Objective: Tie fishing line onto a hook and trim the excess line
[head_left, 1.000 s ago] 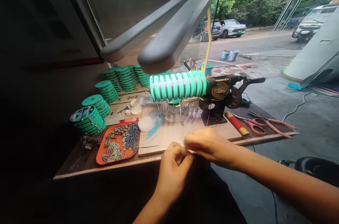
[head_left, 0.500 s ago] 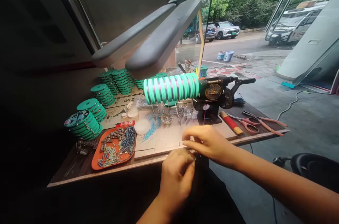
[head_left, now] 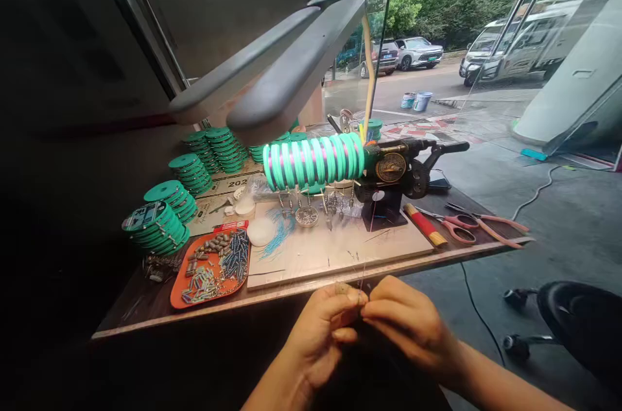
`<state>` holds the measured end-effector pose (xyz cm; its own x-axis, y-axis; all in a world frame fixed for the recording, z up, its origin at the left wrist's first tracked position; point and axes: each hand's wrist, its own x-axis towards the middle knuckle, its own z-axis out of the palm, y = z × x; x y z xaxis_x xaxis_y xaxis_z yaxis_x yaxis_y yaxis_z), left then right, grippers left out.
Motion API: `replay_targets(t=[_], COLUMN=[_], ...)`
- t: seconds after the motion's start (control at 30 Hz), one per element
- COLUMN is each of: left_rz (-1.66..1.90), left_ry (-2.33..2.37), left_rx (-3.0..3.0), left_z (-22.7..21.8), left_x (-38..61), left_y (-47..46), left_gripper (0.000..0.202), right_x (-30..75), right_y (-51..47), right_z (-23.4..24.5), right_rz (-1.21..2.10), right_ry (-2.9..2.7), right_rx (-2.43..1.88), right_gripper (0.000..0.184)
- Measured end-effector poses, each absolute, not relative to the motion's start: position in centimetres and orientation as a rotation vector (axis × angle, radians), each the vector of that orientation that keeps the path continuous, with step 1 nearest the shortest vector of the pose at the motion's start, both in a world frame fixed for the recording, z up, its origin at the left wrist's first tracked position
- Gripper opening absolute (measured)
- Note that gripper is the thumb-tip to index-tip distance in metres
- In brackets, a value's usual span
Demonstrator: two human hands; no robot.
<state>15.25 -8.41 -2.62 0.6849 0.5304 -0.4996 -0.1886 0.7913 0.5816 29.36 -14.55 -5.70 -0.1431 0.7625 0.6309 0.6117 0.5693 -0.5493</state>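
Observation:
My left hand (head_left: 323,333) and my right hand (head_left: 408,327) meet fingertip to fingertip just below the front edge of the wooden table (head_left: 146,301). Both pinch a thin line (head_left: 362,275) that runs up toward the black winding machine (head_left: 389,187). What sits between the fingertips is too small to make out. A row of green spools (head_left: 313,161) is mounted on the machine's shaft, with small metal pieces hanging under it. A light wooden board (head_left: 340,246) lies right in front of my hands.
An orange tray (head_left: 208,268) of small beads and sinkers lies at the left. Stacks of green spools (head_left: 160,223) stand behind it. Scissors (head_left: 459,229), pliers (head_left: 490,220) and a red-handled tool (head_left: 422,224) lie at the right. A grey lamp head (head_left: 272,80) hangs overhead. A stool (head_left: 578,320) is at lower right.
Both hands have dropped from over the wooden board to below the table's front edge, toward me, and closed together on the line.

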Motion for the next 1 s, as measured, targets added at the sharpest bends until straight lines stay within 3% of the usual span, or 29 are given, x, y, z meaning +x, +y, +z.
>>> replay_targets(t=[0.07, 0.13, 0.3, 0.43, 0.57, 0.7, 0.83, 0.93, 1.0], left_rz=[0.417, 0.476, 0.915, 1.337, 1.654, 1.507, 0.999, 0.622, 0.525], left_ry=[0.7, 0.719, 0.816, 0.826, 0.897, 0.764, 0.902, 0.818, 0.738], left_rx=[0.632, 0.912, 2.05, 2.623, 2.849, 2.742, 1.779, 0.832, 0.567], left_z=[-2.7, -2.7, -3.2, -4.2, -4.4, -3.3, -1.9, -1.5, -1.6], left_x=[15.3, 15.3, 14.7, 13.8, 13.0, 12.7, 12.7, 12.8, 12.8], left_y=[-8.5, -8.6, -8.9, -8.8, -8.4, -8.2, -7.7, -7.0, -6.7], left_gripper=[0.015, 0.01, 0.012, 0.01, 0.018, 0.021, 0.012, 0.008, 0.011], right_x=[28.9, 28.4, 27.3, 27.4, 27.0, 25.9, 26.7, 28.0, 28.4], right_y=[-15.1, -15.9, -16.7, -13.2, -7.3, -4.7, -7.4, -10.5, -11.8], right_z=[-6.0, -5.8, -2.1, 2.5, 4.1, 3.1, 2.2, 1.2, 0.3], right_rz=[0.604, 0.777, 0.563, 0.835, 1.073, 1.103, 0.815, 0.036, -0.456], right_ry=[-1.629, -1.561, -1.912, -1.778, -1.615, -1.731, -1.796, -2.082, -2.263], right_rx=[-1.236, -1.317, -1.228, -1.202, -1.225, -1.226, -1.245, -1.071, -0.893], right_gripper=[0.017, 0.02, 0.015, 0.015, 0.014, 0.014, 0.011, 0.02, 0.026])
